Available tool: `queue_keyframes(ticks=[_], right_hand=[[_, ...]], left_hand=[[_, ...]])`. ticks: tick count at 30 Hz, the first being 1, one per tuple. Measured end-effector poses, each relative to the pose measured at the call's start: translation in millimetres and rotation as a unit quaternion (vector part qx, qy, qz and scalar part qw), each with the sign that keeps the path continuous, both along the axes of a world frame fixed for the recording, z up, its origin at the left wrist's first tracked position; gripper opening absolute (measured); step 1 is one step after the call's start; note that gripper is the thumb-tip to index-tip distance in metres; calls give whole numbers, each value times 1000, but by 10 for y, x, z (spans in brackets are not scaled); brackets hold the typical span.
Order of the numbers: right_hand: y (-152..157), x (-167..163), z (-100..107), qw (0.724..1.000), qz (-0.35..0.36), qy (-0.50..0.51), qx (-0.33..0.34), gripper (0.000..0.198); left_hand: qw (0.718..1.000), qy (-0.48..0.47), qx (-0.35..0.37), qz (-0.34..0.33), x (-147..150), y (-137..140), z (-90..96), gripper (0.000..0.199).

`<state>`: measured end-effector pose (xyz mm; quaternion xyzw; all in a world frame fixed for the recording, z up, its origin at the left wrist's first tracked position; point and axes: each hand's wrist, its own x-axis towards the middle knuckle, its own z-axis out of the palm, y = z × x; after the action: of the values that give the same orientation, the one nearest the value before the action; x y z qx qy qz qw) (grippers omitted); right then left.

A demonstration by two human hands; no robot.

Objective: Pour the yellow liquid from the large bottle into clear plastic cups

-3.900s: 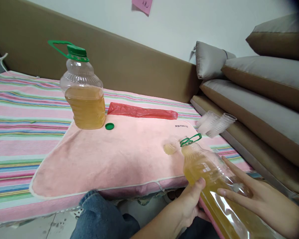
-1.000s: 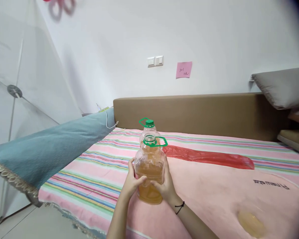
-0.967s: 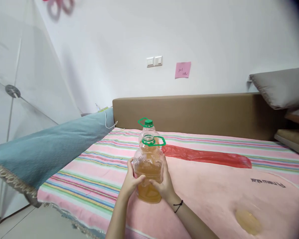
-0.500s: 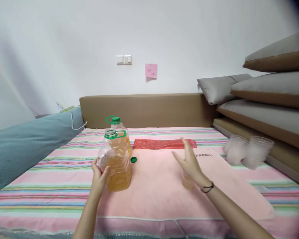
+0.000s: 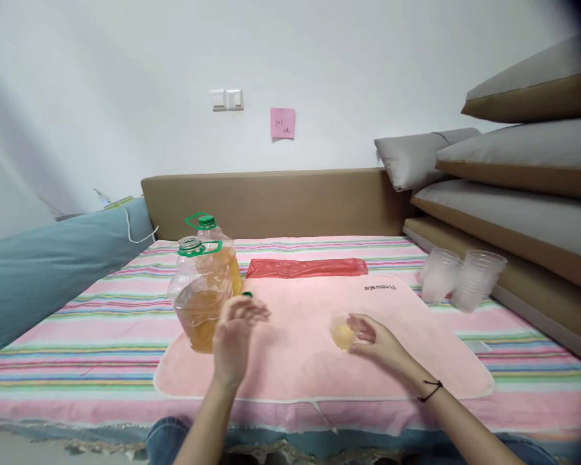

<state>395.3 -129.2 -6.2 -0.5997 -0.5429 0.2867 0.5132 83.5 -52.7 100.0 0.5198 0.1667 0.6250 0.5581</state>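
A clear plastic cup (image 5: 343, 333) with yellow liquid stands on the pink mat (image 5: 295, 368). My right hand (image 5: 375, 342) is at its right side, thumb and fingers curved against it. My left hand (image 5: 235, 336) is off the bottles, fingers loosely apart and blurred, in front of an uncapped clear jug (image 5: 196, 316) of amber liquid with a green handle. Behind that jug stands a second one (image 5: 231, 265), its green cap on. A loose green cap (image 5: 246, 294) shows partly beyond my left hand.
Stacks of clear plastic cups (image 5: 478, 281) stand at the right beside piled grey-brown cushions (image 5: 523, 187). A red plastic bag (image 5: 307, 267) lies flat along the mat's far edge. A blue bolster (image 5: 53, 265) borders the left side of the striped cloth (image 5: 91, 323).
My left hand has let go of the uncapped jug and moved right. My right hand has come down from above the cup to its right side and closed on it. The view has shifted slightly.
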Motion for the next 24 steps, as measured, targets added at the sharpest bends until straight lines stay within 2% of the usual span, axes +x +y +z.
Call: queue_keyframes(ticks=[1, 2, 4, 6, 8, 14, 18, 20, 22, 23, 24], right_hand=[[25, -30, -31, 1000, 5, 6, -2, 59], [44, -50, -63, 1000, 7, 9, -3, 61], [66, -64, -129, 1000, 1, 8, -3, 66], [78, -56, -190, 1000, -1, 10, -2, 68], [93, -43, -239, 1000, -3, 18, -4, 68], [155, -34, -286, 999, -34, 8, -4, 60], [163, -37, -291, 999, -39, 9, -11, 61], [149, -32, -298, 999, -33, -4, -21, 63], [125, -22, -309, 999, -26, -19, -32, 66], [111, -17, -316, 999, -23, -26, -37, 68], [99, -12, -325, 998, -21, -32, -41, 69]], left_hand=[[988, -20, -101, -112, 140, -74, -3, 70], [963, -39, -173, -205, 255, -131, -9, 80], [911, -78, -239, -326, 406, -194, -25, 89], [884, -104, -248, -382, 472, -211, -43, 91], [877, -118, -238, -400, 491, -211, -54, 91], [865, -143, -225, -426, 517, -246, -20, 98], [877, -107, -201, -423, 562, -242, -39, 99], [911, -5, -160, -381, 579, -227, -112, 92], [942, 179, -90, -269, 564, -220, -243, 80], [937, 286, -49, -194, 537, -224, -330, 73], [918, 378, -10, -116, 492, -233, -432, 70]])
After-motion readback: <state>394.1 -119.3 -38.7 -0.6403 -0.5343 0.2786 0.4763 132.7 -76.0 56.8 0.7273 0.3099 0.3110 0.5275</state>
